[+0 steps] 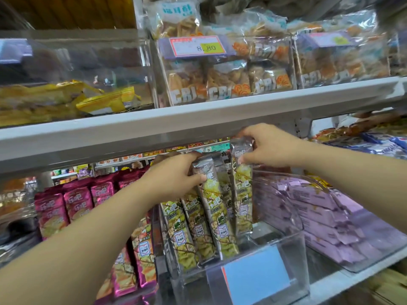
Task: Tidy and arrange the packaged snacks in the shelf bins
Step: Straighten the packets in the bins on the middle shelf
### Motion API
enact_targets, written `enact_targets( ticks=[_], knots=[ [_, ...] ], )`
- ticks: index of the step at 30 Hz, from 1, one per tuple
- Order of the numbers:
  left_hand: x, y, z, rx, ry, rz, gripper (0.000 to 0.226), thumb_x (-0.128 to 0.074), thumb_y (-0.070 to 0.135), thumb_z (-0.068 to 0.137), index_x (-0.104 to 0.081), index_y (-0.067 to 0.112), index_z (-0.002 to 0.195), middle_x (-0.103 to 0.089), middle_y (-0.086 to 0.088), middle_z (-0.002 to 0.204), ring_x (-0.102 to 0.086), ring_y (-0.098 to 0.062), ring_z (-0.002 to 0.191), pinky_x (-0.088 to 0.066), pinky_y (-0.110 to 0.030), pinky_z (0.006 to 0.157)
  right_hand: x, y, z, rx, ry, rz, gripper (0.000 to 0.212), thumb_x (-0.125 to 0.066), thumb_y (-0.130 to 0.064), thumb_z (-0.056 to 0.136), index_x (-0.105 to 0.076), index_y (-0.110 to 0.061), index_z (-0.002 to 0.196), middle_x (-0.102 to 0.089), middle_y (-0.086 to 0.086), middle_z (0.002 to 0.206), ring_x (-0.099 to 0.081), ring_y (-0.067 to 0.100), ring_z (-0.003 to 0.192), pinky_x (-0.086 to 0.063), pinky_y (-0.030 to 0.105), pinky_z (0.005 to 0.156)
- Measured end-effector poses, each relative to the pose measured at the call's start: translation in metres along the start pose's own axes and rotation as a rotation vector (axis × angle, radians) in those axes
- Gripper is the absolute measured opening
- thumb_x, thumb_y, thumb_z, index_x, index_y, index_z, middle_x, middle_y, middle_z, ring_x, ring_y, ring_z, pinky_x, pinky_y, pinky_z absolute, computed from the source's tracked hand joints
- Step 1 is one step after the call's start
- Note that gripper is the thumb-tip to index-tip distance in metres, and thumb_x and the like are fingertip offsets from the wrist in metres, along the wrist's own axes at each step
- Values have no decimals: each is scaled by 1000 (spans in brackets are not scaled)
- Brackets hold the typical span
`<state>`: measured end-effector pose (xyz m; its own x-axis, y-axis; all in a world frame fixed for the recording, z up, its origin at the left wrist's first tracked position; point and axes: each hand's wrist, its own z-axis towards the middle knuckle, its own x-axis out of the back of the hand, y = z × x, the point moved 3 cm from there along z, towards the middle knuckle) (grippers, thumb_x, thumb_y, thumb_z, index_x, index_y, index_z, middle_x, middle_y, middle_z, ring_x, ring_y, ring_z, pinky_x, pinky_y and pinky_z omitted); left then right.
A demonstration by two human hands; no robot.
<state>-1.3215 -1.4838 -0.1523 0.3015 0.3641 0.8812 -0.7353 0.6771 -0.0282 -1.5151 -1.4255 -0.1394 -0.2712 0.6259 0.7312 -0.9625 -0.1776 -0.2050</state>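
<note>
Fingers (199,178) are clamping green packs (217,221), left hand (174,175) and right hand (267,146) alike; shelf rail (198,119) crowding at twelve o'clock, label (255,271) unreadable.

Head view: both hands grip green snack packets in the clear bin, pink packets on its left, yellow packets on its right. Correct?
Not quite. The head view shows purple packets on the right, not yellow. The rest holds: the left hand and right hand grip green snack packets in the clear bin, pink packets on its left.
</note>
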Motion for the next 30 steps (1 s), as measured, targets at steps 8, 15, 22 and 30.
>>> enact_targets(
  ticks=[8,15,22,30],
  knots=[
    [-15,-1,16,11,171,248,42,-46,52,94,-44,32,130,-61,-1,121,-38,-24,132,-16,-47,115,-37,-5,19,75,-102,-9,54,-64,-16,88,-45,-16,139,-56,-3,98,-41,0,67,-31,12,54],
    [-25,-8,27,15,284,310,45,-50,50,93,-43,28,132,-53,2,133,-34,-21,134,-13,-46,116,-55,-4,26,107,-155,-18,74,-72,-15,81,-34,-17,144,-53,-8,83,-46,8,72,-38,3,55],
    [-31,-10,25,-8,25,235,71,-50,56,90,-7,48,146,-8,4,155,-9,-28,145,6,-60,115,-69,7,32,130,-144,-211,98,-79,-28,73,-18,-25,149,-39,11,137,-53,28,111,-47,33,90],
    [-37,-12,23,-34,-6,315,96,-60,58,83,10,46,146,-2,7,155,0,-23,145,9,-61,112,-63,3,18,173,-134,-324,97,-78,-35,72,-16,-35,147,-26,10,137,-41,6,59,-35,23,51]
  ],
)
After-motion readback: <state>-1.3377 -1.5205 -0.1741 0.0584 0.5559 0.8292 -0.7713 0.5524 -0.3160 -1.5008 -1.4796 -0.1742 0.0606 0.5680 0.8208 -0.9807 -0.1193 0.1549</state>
